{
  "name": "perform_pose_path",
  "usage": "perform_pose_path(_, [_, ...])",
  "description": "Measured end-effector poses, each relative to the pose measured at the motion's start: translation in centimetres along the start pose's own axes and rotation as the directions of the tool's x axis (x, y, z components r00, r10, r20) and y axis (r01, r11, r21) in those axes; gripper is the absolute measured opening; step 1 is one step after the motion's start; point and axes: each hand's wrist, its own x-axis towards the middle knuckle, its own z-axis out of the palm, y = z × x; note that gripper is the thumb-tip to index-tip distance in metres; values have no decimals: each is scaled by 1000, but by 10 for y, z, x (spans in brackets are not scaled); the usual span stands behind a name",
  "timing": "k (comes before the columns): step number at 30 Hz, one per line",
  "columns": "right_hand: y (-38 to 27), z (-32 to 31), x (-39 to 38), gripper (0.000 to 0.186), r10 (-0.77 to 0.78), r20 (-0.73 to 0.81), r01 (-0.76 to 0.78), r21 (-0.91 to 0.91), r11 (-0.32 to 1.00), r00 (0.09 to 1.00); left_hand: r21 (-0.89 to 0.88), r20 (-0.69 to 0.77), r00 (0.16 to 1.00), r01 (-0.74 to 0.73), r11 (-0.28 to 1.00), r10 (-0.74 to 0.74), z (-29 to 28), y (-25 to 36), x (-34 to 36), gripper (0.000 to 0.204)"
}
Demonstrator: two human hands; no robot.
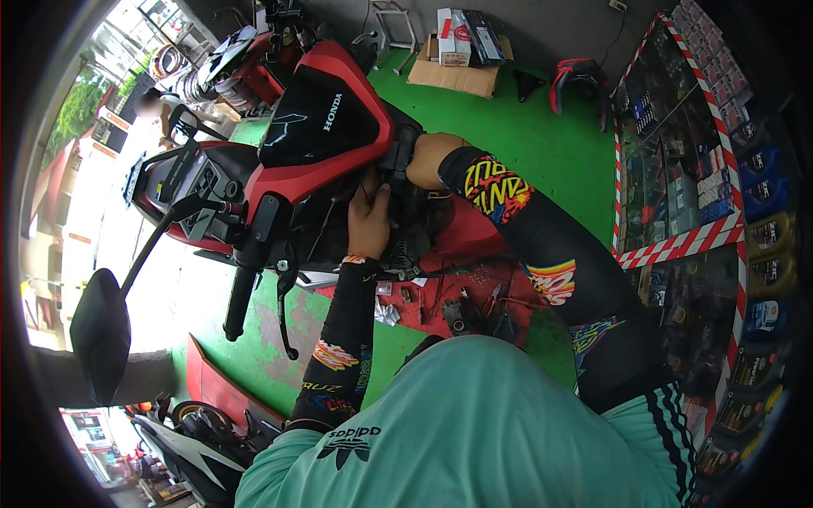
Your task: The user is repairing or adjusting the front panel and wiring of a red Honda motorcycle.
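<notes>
A red and black scooter [315,118] stands before me with its inner side opened up, so dark parts and wiring show behind the front panel. My left hand [370,223] reaches into this opening, thumb up and fingers curled together; whatever they grip is too dark to make out. Close by on the right, my right hand [432,161] is bent over the edge of a black part [401,159] beside the panel. Its fingers are hidden behind that part. Both arms wear black patterned sleeves.
A brake lever [286,315] and a mirror [100,337] stick out at the left. Tools and loose parts lie on a red mat [440,296] below. A glass display case [677,169] lines the right; a cardboard box [457,76] sits far back. A person [161,118] is at far left.
</notes>
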Motion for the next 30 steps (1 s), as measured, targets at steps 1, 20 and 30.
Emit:
perform_pose_path(1, [-2, -3, 0, 38, -12, 29, 13, -42, 999, 1000, 6, -4, 1000, -10, 1000, 10, 0, 0, 0, 56])
perform_pose_path(20, [15, -10, 2, 30, -27, 309, -11, 120, 993, 951, 7, 46, 997, -64, 998, 64, -9, -1, 3, 59])
perform_pose_path(30, [53, 48, -19, 16, -225, 236, -192, 961, 199, 945, 57, 28, 998, -50, 997, 48, -11, -4, 3, 56])
